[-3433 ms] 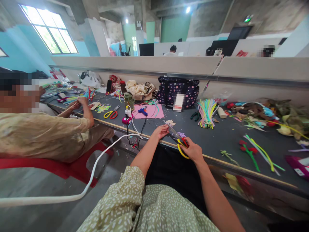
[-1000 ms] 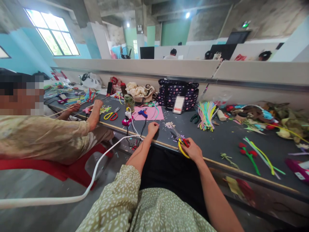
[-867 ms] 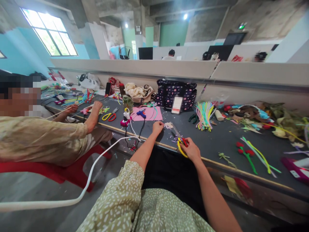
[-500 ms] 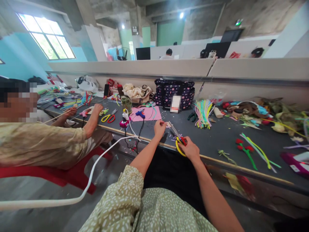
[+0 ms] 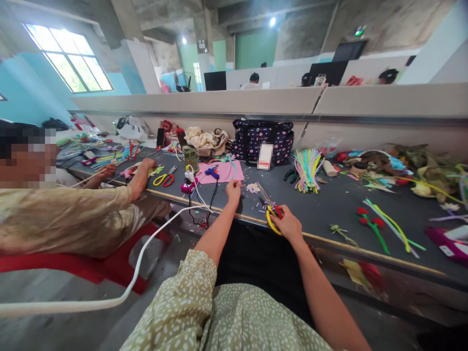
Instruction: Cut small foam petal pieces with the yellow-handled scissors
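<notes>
My right hand [image 5: 289,223] is closed round the yellow and red handles of a pair of scissors [image 5: 271,213], whose blades point up and away over the dark table. To the left of the blades, my left hand [image 5: 234,192] is raised above the table edge with its fingertips pinched together. Whatever sits in that pinch is too small to make out. Between the hand and the blades lies a little heap of pale cut bits [image 5: 252,187]. Short purple pieces [image 5: 262,206] are scattered under the scissors.
Behind my left hand, a blue glue gun [image 5: 212,173] rests on a pink sheet [image 5: 234,171]. A bundle of pipe cleaners [image 5: 307,170] stands beyond my right hand, near a dark patterned bag [image 5: 262,139]. A white cable [image 5: 146,239] crosses at left, beside a seated co-worker [image 5: 66,214].
My left hand has drawn left, away from the scissor blades, and the pale heap shows more fully. My right hand and the scissors stay almost where they were.
</notes>
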A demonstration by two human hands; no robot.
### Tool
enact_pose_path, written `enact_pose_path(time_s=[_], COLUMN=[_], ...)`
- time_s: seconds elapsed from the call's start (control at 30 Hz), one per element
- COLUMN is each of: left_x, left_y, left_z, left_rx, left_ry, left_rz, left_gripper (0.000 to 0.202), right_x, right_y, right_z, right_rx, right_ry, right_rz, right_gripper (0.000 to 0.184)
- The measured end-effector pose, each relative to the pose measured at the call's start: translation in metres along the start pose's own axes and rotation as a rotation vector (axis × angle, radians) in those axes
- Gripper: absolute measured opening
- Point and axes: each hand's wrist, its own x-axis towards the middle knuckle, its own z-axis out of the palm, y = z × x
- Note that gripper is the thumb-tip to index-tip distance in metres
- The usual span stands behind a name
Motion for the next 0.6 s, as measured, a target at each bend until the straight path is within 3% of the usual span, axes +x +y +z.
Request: enact_pose_path(time_s=[0.1, 0.2, 0.3, 0.6], left_x=[-0.028, -0.047, -0.053, -0.064], left_y=[-0.005, -0.009, -0.007, 0.016], left_z=[0.001, -0.001, -0.003, 0.003], left_rx=[0.046, 0.115, 0.212, 0.691], left_ry=[-0.192, -0.282, -0.394, -0.54], left_rz=[0.044, 0.097, 0.149, 0.228], left_gripper=[0.02, 0.021, 0.023, 0.032], right_x=[0.003, 0.004, 0.003, 0.003], right_y=[0.001, 0.0, -0.002, -0.003], right_z=[-0.002, -0.003, -0.003, -0.004], right_rx=[0.044, 0.035, 0.016, 0.023], right_ry=[-0.024, -0.042, -0.044, -0.031], right_rz=[0.021, 0.02, 0.031, 0.046], right_gripper=[0.048, 0.048, 0.047, 0.048])
